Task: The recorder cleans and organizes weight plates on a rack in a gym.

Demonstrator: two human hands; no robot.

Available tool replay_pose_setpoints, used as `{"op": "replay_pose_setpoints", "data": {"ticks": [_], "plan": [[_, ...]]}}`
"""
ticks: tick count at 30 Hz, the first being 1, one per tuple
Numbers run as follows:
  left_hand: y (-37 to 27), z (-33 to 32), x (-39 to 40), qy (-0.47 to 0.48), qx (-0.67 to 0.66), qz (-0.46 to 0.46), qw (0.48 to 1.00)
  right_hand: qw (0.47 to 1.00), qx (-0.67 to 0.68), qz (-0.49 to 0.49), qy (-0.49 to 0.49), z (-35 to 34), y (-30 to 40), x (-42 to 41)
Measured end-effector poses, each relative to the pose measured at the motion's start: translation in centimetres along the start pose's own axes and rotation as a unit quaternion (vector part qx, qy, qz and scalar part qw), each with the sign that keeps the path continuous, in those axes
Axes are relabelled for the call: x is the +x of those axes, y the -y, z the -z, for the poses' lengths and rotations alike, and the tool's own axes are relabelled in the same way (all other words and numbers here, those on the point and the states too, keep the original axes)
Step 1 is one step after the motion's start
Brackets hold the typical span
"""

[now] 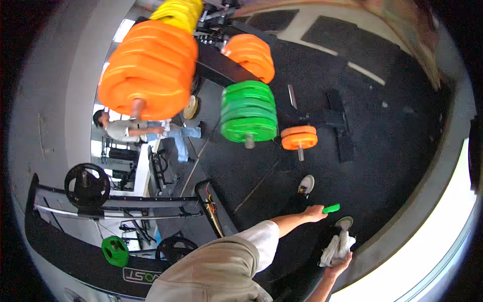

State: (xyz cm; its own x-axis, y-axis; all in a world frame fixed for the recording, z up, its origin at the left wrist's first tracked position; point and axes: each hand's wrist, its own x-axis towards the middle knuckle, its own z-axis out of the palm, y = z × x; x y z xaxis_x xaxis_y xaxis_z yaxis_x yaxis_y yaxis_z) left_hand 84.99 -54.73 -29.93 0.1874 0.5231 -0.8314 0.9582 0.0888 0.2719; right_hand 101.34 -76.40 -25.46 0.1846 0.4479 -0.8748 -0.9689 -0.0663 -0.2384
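My left hand (316, 213), at the end of a white and beige sleeve, grips a small flat bright-green object (331, 208); what it is, I cannot tell. Below and to the right in the view, my right hand (339, 267) holds a bunched whitish cloth or pair of gloves (336, 249); its folds hide the fingertips. My shoes (306, 184) show beyond the hands on dark rubber flooring. Nearest above them are orange weight plates (299, 138) on a metal peg, with a stack of green weight plates (249, 113) to their left.
Big orange plates (147, 71) and yellow plates (179, 13) hang at the upper left, with more orange plates (251, 56) behind. A black-framed machine (86, 241) carries black and green plates at the lower left. Another person (124, 130) stands at the left. A bright window (426, 260) lies at the lower right.
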Motion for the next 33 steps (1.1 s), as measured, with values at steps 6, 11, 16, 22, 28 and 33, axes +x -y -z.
{"op": "replay_pose_setpoints", "data": {"ticks": [6, 11, 16, 22, 28, 33], "plan": [[3.1, 3.5, -7.0, -0.048, -0.047, -0.036, 0.997, 0.981, -0.178, 0.043, -0.06, 2.1, 2.8, -1.1], [9.4, 6.0, -11.1, -0.039, -0.125, 0.016, 0.991, 0.908, -0.377, 0.17, -0.062, -0.5, 1.8, -6.7], [17.3, 9.3, -14.5, -0.062, -0.102, 0.078, 0.99, 0.789, -0.574, 0.219, -0.01, -3.2, -1.2, -8.6], [27.1, 12.6, -19.4, -0.097, -0.12, 0.121, 0.981, 0.768, -0.597, 0.16, -0.167, -7.4, -4.9, -13.2], [37.6, 13.7, -22.8, -0.106, -0.137, 0.13, 0.976, 0.789, -0.557, 0.194, -0.169, -8.3, -7.2, -14.9], [42.2, 14.1, -27.9, -0.121, -0.141, 0.189, 0.964, 0.695, -0.675, 0.219, -0.113, -14.1, -9.8, -17.4]]}}
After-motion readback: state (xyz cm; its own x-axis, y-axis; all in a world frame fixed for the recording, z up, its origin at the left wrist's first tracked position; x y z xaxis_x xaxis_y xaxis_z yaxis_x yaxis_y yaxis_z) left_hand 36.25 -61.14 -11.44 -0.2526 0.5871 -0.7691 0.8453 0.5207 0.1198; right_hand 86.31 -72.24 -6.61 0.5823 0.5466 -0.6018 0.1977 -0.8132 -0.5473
